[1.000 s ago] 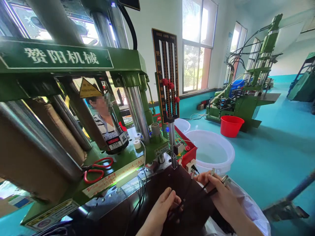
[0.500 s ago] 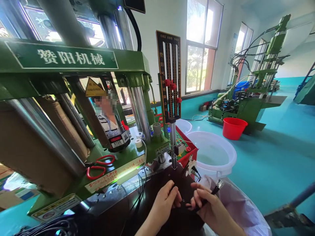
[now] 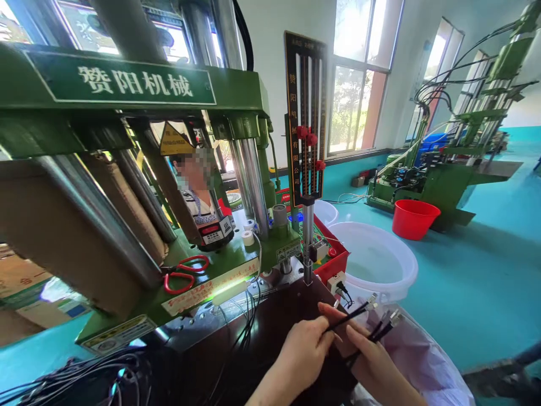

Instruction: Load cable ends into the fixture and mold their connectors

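Note:
Near the dark tabletop's right edge, my left hand (image 3: 305,351) pinches a thin black cable (image 3: 349,316) whose metal-tipped end points up and right. My right hand (image 3: 374,355), just beside it, is closed around more black cables (image 3: 384,328) with metal connector ends. The fingertips of both hands are close together, and part of the cables is hidden behind them. More thin black cables (image 3: 249,316) lie on the dark tabletop (image 3: 270,316) left of my hands. A dark coil of cables (image 3: 101,375) sits at the lower left.
A green press (image 3: 135,304) with red-handled scissors (image 3: 186,274) on its bed stands at the left. A person (image 3: 196,186) is behind it. White tubs (image 3: 409,276), a red bucket (image 3: 414,220) and a bag-lined container (image 3: 439,361) are at the right.
My left hand has moved right and now holds a cable whose connector end shows. More connector ends are visible at my right hand. The view has shifted, so the press appears further right.

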{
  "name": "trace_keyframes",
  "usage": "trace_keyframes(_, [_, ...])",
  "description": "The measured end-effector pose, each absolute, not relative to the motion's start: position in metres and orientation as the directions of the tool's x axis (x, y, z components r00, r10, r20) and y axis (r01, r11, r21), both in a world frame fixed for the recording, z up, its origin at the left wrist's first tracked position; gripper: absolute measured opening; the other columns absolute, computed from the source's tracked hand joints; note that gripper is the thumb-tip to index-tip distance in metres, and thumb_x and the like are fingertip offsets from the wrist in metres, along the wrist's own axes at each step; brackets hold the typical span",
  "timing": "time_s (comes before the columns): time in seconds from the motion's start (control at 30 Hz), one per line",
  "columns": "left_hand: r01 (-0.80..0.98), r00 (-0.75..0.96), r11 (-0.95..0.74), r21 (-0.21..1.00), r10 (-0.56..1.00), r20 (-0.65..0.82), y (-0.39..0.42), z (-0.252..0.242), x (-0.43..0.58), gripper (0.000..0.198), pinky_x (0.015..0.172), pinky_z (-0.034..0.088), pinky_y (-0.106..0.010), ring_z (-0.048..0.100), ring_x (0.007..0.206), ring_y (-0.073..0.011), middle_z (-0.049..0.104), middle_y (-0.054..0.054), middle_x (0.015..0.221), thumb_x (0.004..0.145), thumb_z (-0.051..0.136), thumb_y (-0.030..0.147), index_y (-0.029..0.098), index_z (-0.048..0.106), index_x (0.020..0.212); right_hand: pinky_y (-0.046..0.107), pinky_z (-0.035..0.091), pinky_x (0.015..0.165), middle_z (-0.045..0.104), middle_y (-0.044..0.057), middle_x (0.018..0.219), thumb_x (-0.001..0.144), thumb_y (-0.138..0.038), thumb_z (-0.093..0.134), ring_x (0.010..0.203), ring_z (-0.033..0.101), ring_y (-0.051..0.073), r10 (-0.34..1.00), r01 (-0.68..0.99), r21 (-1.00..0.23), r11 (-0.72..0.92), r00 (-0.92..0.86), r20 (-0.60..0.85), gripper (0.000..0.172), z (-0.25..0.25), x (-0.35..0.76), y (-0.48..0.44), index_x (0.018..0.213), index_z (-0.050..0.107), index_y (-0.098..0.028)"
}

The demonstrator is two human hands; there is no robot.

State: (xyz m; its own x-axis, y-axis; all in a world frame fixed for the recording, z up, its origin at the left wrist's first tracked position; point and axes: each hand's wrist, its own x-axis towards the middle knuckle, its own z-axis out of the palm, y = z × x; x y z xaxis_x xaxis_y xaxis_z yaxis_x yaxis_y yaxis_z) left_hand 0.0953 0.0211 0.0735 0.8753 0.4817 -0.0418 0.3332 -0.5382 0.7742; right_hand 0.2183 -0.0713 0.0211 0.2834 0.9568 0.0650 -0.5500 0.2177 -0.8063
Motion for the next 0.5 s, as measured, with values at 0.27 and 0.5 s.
trace_keyframes(0.27, [0.422, 0.885, -0.694, 0.583, 0.454, -0.1, 0.05, 0.054, 0.109, 0.025, 0.072, 0.043, -0.032, 0.059, 0.084, -0.0241, 0.065, -0.009, 0.09, 0.081, 0.044, 0.032, 0.019, 0.063, 0.089, 0.039, 0.031, 0.098, 0.06, 0.007, 0.113, 0.079, -0.043, 0.056, 0.108, 0.047, 0.027, 0.908, -0.415, -0.9, 0.131, 0.414, -0.058, 0.026, 0.009, 0.218, -0.077, 0.088, 0.071, -0.024])
trace_keyframes(0.5, [0.565, 0.814, -0.734, 0.377, 0.571, -0.109, 0.049, 0.031, 0.129, 0.02, 0.071, 0.041, -0.034, 0.059, 0.085, -0.0252, 0.062, -0.013, 0.09, 0.078, 0.04, 0.016, 0.013, 0.058, 0.085, 0.039, 0.04, 0.085, 0.068, 0.006, 0.088, 0.08, -0.044, 0.054, 0.089, 0.058, 0.025, 0.89, -0.408, -0.912, 0.033, 0.428, -0.159, 0.029, 0.001, 0.217, -0.078, 0.09, 0.071, -0.023])
